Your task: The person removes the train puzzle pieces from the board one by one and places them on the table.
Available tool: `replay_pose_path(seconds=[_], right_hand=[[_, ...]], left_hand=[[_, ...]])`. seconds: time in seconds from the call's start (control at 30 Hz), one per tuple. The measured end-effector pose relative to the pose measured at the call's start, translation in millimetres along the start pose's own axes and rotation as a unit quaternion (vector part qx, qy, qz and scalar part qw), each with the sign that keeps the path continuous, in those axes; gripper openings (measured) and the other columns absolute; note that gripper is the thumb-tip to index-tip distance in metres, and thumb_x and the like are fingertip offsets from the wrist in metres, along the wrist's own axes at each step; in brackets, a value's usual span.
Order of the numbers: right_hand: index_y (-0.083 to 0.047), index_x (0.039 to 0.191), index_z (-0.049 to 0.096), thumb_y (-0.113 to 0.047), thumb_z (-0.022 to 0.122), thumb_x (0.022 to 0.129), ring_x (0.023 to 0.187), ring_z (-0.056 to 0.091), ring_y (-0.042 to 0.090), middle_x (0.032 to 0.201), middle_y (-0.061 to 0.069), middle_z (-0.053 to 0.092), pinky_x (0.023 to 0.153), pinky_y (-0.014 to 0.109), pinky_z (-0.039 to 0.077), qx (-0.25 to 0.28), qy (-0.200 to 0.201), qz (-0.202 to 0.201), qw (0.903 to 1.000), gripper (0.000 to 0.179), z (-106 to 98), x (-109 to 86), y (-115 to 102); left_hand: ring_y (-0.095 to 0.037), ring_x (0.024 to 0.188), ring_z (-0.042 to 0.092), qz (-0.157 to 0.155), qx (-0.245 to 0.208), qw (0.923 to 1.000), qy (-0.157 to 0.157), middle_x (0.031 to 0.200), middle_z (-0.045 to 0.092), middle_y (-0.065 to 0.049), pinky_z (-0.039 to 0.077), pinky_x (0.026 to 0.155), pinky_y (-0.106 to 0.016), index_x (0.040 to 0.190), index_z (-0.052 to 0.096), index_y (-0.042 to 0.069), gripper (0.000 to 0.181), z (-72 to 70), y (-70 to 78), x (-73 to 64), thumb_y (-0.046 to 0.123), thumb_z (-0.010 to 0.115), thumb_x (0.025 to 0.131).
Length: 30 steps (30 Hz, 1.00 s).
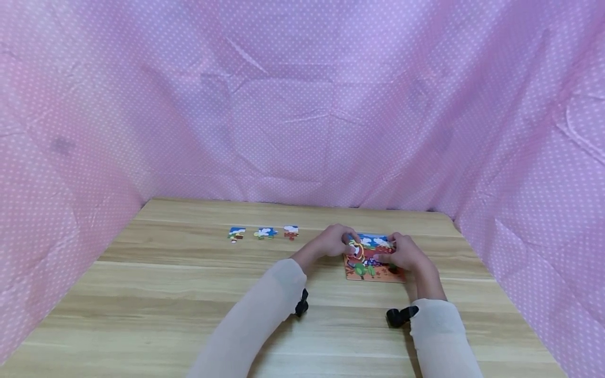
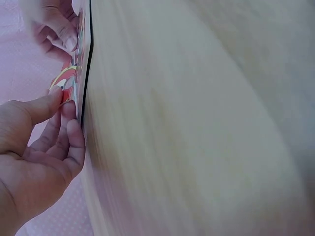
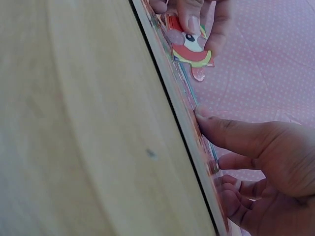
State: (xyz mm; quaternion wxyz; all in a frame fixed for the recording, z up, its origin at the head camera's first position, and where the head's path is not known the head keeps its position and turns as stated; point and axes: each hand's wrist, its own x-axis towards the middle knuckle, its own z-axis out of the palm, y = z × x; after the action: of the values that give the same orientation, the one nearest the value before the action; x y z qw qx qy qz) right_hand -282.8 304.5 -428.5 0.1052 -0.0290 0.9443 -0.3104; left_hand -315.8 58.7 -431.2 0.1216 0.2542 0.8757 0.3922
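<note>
A jigsaw puzzle board [image 1: 378, 274] with a bright cartoon picture lies on the right part of the table. My left hand [image 1: 334, 241] is over its left side, pinching a puzzle piece [image 3: 189, 52] between thumb and fingers. That piece is red with a yellow band and a cartoon eye, and in the right wrist view it is tilted up from the board. Across the board's right side rests my right hand [image 1: 407, 254], its thumb [image 3: 221, 129] touching the picture and its fingers near the far right edge. The hands cover parts of the picture.
Three loose puzzle pieces lie in a row toward the back of the wooden table [image 1: 189, 294]: a left one [image 1: 238, 231], a middle one [image 1: 267, 232] and a right one [image 1: 291, 230]. Pink dotted cloth [image 1: 283, 131] hangs behind and on both sides.
</note>
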Motion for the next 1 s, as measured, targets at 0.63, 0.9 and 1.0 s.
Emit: replay_pose_path(seconds=[0.63, 0.9, 1.0], right_hand=[[0.005, 0.143, 0.042, -0.037, 0.078, 0.092, 0.120, 0.050, 0.041, 0.138, 0.031, 0.049, 0.107, 0.060, 0.040, 0.010, 0.003, 0.013, 0.9999, 0.076, 1.8, 0.5, -2.0], [0.005, 0.143, 0.042, -0.037, 0.079, 0.091, 0.119, 0.051, 0.041, 0.138, 0.031, 0.050, 0.108, 0.059, 0.040, 0.009, 0.003, 0.013, 0.9999, 0.077, 1.7, -0.2, -0.8], [0.005, 0.143, 0.042, -0.035, 0.078, 0.092, 0.118, 0.050, 0.040, 0.137, 0.030, 0.050, 0.107, 0.059, 0.040, 0.010, 0.002, 0.014, 0.9998, 0.074, 1.5, 0.2, -0.2]], left_hand=[[-0.017, 0.095, 0.061, -0.007, -0.044, 0.9974, 0.056, 0.102, 0.065, -0.001, 0.053, 0.077, -0.031, 0.114, 0.072, 0.021, 0.021, -60.9, -37.8, -44.7, 0.016, 0.077, 0.094], [-0.017, 0.089, 0.064, -0.002, -0.056, 0.9957, 0.074, 0.099, 0.065, -0.005, 0.053, 0.078, -0.030, 0.112, 0.067, 0.009, 0.025, -90.6, -53.1, -68.3, 0.013, 0.079, 0.091], [-0.018, 0.091, 0.063, -0.008, -0.053, 0.9953, 0.081, 0.100, 0.066, -0.005, 0.053, 0.079, -0.030, 0.112, 0.066, 0.009, 0.028, -100.1, -58.0, -78.7, 0.013, 0.081, 0.089]])
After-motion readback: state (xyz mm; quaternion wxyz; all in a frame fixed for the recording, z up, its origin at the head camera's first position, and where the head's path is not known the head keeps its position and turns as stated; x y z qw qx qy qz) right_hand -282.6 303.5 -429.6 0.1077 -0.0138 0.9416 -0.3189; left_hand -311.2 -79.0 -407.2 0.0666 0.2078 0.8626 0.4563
